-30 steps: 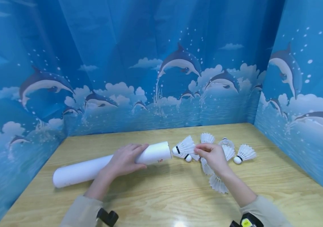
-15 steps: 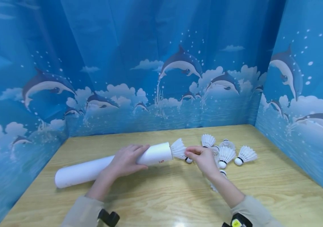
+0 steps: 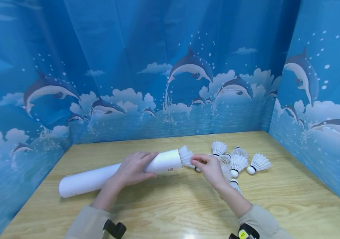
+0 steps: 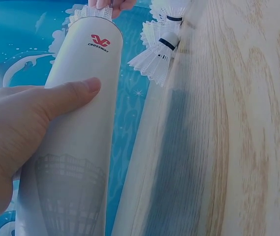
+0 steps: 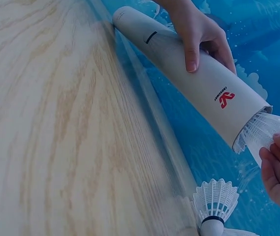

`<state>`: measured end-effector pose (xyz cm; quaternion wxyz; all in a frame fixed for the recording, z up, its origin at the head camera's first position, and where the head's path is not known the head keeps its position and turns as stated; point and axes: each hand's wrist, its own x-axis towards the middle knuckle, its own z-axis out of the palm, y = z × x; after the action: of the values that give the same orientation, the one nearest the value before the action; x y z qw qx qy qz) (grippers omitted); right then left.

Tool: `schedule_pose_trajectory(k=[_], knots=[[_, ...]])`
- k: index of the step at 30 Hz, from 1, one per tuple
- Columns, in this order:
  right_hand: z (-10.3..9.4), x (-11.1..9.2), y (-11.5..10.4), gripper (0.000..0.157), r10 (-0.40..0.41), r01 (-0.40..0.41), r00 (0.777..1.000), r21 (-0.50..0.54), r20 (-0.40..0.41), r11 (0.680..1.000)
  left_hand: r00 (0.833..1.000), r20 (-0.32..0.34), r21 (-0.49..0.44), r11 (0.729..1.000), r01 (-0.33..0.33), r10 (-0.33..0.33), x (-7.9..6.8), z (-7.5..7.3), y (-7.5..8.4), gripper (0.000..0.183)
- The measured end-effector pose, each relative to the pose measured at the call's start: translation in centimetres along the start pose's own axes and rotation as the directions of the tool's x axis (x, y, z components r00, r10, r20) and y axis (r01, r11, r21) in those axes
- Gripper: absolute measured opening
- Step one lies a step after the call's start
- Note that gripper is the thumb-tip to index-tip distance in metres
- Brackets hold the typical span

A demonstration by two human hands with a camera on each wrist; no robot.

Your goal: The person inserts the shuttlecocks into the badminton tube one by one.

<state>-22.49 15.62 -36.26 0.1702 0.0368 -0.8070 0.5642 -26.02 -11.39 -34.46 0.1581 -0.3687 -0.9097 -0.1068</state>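
Observation:
A long white shuttlecock tube (image 3: 89, 180) lies slanted on the table, its mouth facing right, with a red logo near that end. Across its upper part my left hand (image 3: 134, 168) grips it, thumb along the near side. The feathered skirt of a shuttlecock (image 5: 263, 130) sticks out of the mouth; its cork end is hidden inside. My right hand (image 3: 208, 168) pinches the rim of that skirt between thumb and fingertips. In the left wrist view, the left thumb (image 4: 76, 96) presses on the tube wall, and only the fingertips of the right hand show at the top.
Several loose white shuttlecocks lie right of the tube, among them one at the far right (image 3: 258, 163), one with its cork forward (image 3: 238, 165) and one at the back (image 3: 218, 148). Others are partly behind the right hand. A blue dolphin-print curtain (image 3: 170, 83) borders the wooden table (image 3: 170, 212).
My right hand has moved left with the pinched shuttlecock, whose cork has gone into the tube mouth and whose skirt has slid partly in. The left hand keeps its hold on the tube.

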Motion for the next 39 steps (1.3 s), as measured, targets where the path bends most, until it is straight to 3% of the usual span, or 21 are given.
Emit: schedule_pose_trajectory(k=[5,13,31,39], knots=[[0.3,0.0,0.0,0.01,-0.051,0.051,0.999,-0.007,-0.011,0.999,1.0,0.0,0.001,1.0,0.006,-0.006,0.0,0.0,0.0,0.076],[1.0,0.2,0.2,0.011,-0.015,0.015,1.0,0.004,0.003,1.0,1.0,0.001,0.006,1.0,0.007,-0.007,-0.1,-0.1,0.0,0.077],[2.5,0.3,0.3,0.01,-0.039,0.037,0.999,0.083,0.021,0.996,1.0,-0.018,0.009,1.0,-0.01,0.01,0.1,-0.2,-0.3,0.077],[2.7,0.2,0.3,0.011,-0.053,0.053,0.998,0.006,0.016,0.999,1.0,-0.017,0.01,1.0,-0.007,0.007,0.0,-0.2,-0.1,0.076]])
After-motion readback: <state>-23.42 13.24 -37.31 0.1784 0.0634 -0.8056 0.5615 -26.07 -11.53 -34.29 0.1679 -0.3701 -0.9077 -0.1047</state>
